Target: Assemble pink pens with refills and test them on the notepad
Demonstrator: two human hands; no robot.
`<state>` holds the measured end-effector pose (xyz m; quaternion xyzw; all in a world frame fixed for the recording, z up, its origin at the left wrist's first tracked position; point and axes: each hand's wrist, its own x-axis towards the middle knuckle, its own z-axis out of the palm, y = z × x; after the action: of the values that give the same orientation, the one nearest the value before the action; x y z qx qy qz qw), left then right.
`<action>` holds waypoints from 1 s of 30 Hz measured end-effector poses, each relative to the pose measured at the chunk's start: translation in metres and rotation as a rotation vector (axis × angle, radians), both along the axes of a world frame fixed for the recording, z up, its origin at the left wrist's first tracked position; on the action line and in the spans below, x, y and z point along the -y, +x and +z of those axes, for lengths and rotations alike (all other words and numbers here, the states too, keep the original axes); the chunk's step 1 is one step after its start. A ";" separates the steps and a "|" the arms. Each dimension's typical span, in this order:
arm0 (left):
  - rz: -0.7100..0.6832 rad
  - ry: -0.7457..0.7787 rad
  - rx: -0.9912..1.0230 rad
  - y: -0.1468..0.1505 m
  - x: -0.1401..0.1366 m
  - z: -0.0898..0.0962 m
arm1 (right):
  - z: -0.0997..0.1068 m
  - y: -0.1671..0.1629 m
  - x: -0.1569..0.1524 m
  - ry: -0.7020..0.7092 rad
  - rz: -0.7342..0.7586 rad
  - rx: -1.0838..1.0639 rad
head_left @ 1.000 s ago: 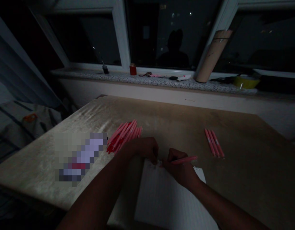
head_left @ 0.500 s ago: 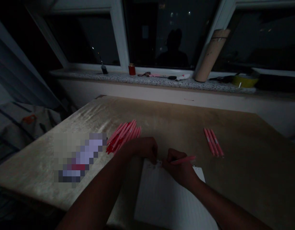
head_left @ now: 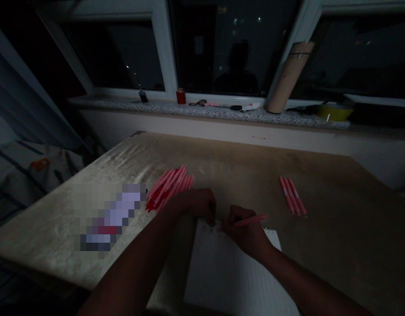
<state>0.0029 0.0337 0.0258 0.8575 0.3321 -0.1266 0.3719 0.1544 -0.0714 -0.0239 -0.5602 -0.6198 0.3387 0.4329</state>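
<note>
A pink pen [head_left: 253, 220] slants across my right hand [head_left: 250, 235], which is closed around it near the top of a lined notebook [head_left: 233, 276]. My left hand [head_left: 204, 205] is closed in a pinch at the notebook's top edge, its fingertips close to those of my right hand. Something small and pale shows between the two hands, too dark to make out. Faint marks lie on the page's top lines. Beyond my left wrist is a heap of pink and red pens [head_left: 169, 186]. Three pink pens [head_left: 292, 195] lie side by side at the right.
A pixelated purple-grey object [head_left: 118, 215] lies on the left of the table [head_left: 235, 153]. On the windowsill [head_left: 156, 105] stand a small red jar [head_left: 181, 96], a leaning cardboard tube [head_left: 291, 78] and a roll of yellow tape [head_left: 336, 112].
Both hands stay almost where they were. The pen in my right hand has shifted very slightly to the left.
</note>
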 end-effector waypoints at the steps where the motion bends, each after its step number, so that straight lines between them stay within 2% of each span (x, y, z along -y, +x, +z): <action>1: 0.000 -0.003 0.003 0.000 0.000 0.000 | 0.000 0.000 0.000 -0.002 0.000 -0.001; 12: 0.016 -0.002 0.006 0.000 0.000 0.000 | 0.001 0.000 0.001 -0.023 -0.008 -0.042; 21: 0.009 -0.015 0.030 -0.002 -0.003 -0.007 | 0.005 0.000 0.001 0.051 0.040 0.108; 30: -0.002 0.006 0.015 -0.001 -0.001 -0.002 | -0.002 0.001 0.000 -0.014 0.009 -0.041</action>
<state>0.0020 0.0346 0.0238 0.8598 0.3291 -0.1196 0.3716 0.1552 -0.0715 -0.0258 -0.5533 -0.6110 0.3562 0.4400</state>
